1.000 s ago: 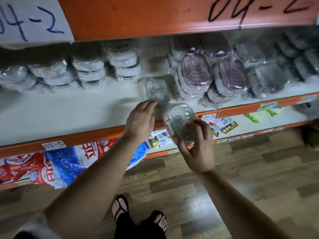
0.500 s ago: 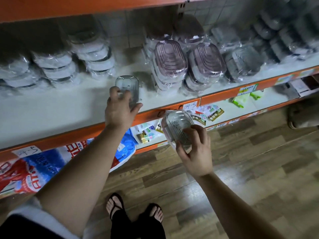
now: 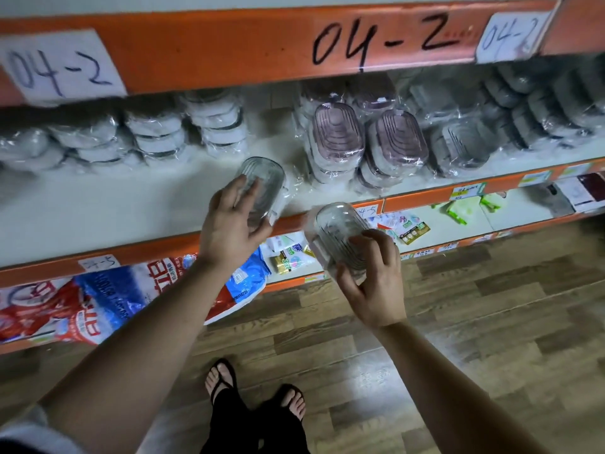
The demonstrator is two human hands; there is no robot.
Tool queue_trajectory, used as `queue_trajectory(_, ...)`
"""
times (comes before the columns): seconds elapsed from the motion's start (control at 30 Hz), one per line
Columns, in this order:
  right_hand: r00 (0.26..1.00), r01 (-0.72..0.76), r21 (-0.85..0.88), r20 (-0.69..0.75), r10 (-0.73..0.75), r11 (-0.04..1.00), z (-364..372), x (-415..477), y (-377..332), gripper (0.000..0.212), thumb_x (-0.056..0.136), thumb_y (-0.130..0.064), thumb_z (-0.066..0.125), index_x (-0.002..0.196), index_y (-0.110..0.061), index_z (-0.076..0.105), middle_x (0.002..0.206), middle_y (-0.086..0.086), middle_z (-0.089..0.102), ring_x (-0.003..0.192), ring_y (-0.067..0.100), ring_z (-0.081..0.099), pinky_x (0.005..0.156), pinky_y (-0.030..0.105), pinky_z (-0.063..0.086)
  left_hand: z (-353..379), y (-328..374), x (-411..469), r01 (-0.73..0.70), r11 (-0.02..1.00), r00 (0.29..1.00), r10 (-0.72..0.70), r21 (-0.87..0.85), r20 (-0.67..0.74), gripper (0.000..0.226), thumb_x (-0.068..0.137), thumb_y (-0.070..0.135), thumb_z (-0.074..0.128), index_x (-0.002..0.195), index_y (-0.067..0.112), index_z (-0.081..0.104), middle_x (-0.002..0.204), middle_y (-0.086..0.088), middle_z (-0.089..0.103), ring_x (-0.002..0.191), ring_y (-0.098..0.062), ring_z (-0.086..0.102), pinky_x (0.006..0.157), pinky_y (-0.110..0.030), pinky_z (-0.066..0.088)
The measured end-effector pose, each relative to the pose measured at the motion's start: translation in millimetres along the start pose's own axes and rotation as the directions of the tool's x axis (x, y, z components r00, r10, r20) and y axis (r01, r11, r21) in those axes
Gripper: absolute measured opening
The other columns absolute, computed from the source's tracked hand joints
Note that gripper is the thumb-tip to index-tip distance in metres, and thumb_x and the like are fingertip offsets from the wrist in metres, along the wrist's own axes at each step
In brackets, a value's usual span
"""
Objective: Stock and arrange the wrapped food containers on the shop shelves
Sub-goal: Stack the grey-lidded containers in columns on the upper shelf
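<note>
My left hand [image 3: 232,221] grips a clear wrapped container [image 3: 266,181], upright on the white shelf [image 3: 98,204] near its front edge. My right hand [image 3: 373,273] holds a second clear ribbed container [image 3: 337,231] in the air, in front of the orange shelf edge and below shelf level. Stacks of wrapped purple-lidded containers [image 3: 339,139] stand just right of the left hand's container. Wrapped grey-white containers [image 3: 157,139] are piled at the back left, and darker grey ones [image 3: 523,116] fill the right.
An orange beam marked 04-2 [image 3: 376,40] hangs above the shelf. The lower shelf holds a red-and-blue bag [image 3: 108,299] and small packets [image 3: 406,224]. My sandalled feet [image 3: 255,391] stand on the wooden floor.
The view tilted upward, bringing the orange beam back into sight. My left hand stays on the container at the shelf front. My right hand still holds its container near the shelf edge.
</note>
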State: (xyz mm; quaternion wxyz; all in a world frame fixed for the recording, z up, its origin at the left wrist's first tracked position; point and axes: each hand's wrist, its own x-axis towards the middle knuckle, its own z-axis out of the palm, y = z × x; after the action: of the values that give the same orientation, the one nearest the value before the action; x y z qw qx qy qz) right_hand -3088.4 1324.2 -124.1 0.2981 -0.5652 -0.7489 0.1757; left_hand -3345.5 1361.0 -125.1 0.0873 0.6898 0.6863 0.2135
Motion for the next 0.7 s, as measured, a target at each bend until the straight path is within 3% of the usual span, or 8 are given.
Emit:
queue_trajectory(0.1,0.999,0.041,0.004,-0.011,-0.041,0.999,-19.9,2.8,-19.1,0.046,0.081,-0.035,0.057,0.113,-0.002,0.061,0.122,0.017,0.051,0.111,0.035,0.048,0.092,0.044,0.044,-32.8,4.6,-18.5,-0.038,0.999,0.999,0.038,-0.010,-0.027,0.068,0.082,0.033,0.072,0.142,0.008,0.049,0.144,-0.021,0.045,0.123,-0.043,0.047,0.095,-0.050,0.047)
queue_trajectory(0.23,0.995,0.090,0.049,-0.054,-0.088,0.995,-48.0,5.8,-49.3,0.045,0.082,-0.035,0.058,0.112,-0.001,0.061,0.122,0.017,0.050,0.111,0.034,0.048,0.094,0.042,0.042,-81.6,12.1,-41.6,-0.090,0.996,0.992,0.088,-0.013,-0.095,0.066,0.084,0.042,0.054,0.142,0.010,0.049,0.143,-0.018,0.046,0.126,-0.037,0.046,0.101,-0.040,0.042)
queue_trajectory(0.43,0.967,0.218,0.111,-0.156,-0.200,0.970,-88.3,3.6,-96.5,0.043,0.077,-0.026,0.053,0.111,-0.001,0.060,0.122,0.014,0.047,0.113,0.034,0.047,0.094,0.048,0.043,-147.4,26.2,-80.4,-0.135,0.991,0.976,0.136,0.019,-0.171,0.067,0.083,0.041,0.056,0.138,0.004,0.052,0.143,-0.018,0.047,0.125,-0.037,0.048,0.098,-0.043,0.047)
queue_trajectory(0.63,0.904,0.385,0.154,-0.265,-0.337,0.910,-119.6,12.9,-136.6,0.036,0.077,-0.022,0.051,0.108,-0.003,0.056,0.118,0.019,0.045,0.110,0.037,0.046,0.091,0.051,0.042,-202.0,35.8,-109.8,-0.249,0.953,0.927,0.287,0.173,-0.243,0.068,0.079,0.038,0.061,0.134,-0.001,0.054,0.138,-0.018,0.051,0.125,-0.032,0.046,0.107,-0.035,0.036)
queue_trajectory(0.7,0.883,0.419,0.164,-0.305,-0.358,0.893,-123.8,21.2,-150.1,0.033,0.078,-0.023,0.050,0.107,-0.008,0.052,0.116,0.020,0.046,0.108,0.037,0.046,0.091,0.051,0.041,-216.4,39.9,-112.7,-0.258,0.949,0.918,0.299,0.180,-0.260,0.067,0.078,0.036,0.059,0.134,-0.001,0.054,0.136,-0.018,0.053,0.124,-0.032,0.046,0.106,-0.037,0.040)
